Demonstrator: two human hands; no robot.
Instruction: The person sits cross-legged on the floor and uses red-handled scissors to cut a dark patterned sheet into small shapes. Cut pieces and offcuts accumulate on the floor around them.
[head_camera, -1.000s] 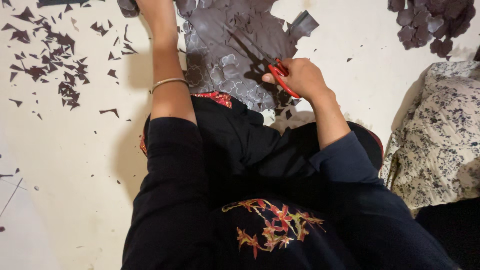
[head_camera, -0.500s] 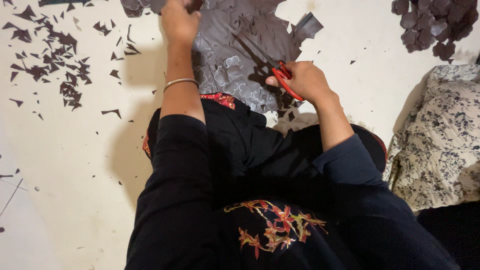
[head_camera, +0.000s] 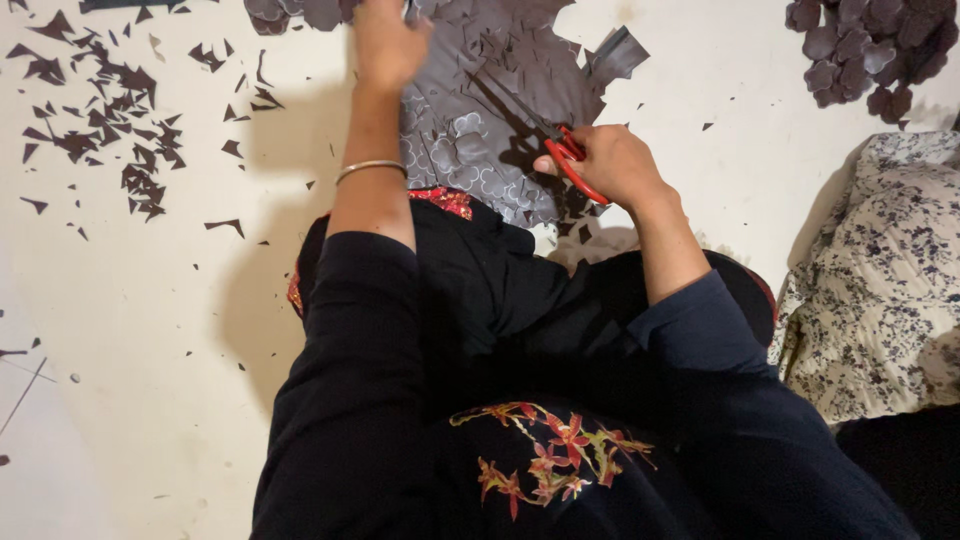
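Note:
A large dark grey sheet (head_camera: 500, 110) with flower outlines drawn on it lies on the pale floor in front of me. My right hand (head_camera: 615, 165) grips red-handled scissors (head_camera: 565, 155), their blades reaching up-left over the sheet. At the top of the view my left hand (head_camera: 388, 42) holds the sheet's far left edge, a thin metal bangle (head_camera: 368, 168) round the forearm. Both sleeves are dark blue.
Small dark paper scraps (head_camera: 110, 130) are scattered over the floor at the left. A heap of cut dark flower shapes (head_camera: 870, 45) lies at the top right. A floral-print cloth (head_camera: 880, 290) is bunched at the right. Black cloth with red embroidery (head_camera: 560, 460) covers my lap.
My left hand has come down from beyond the top edge and now grips the sheet's edge. The right hand with the scissors has shifted slightly; the view has moved a little.

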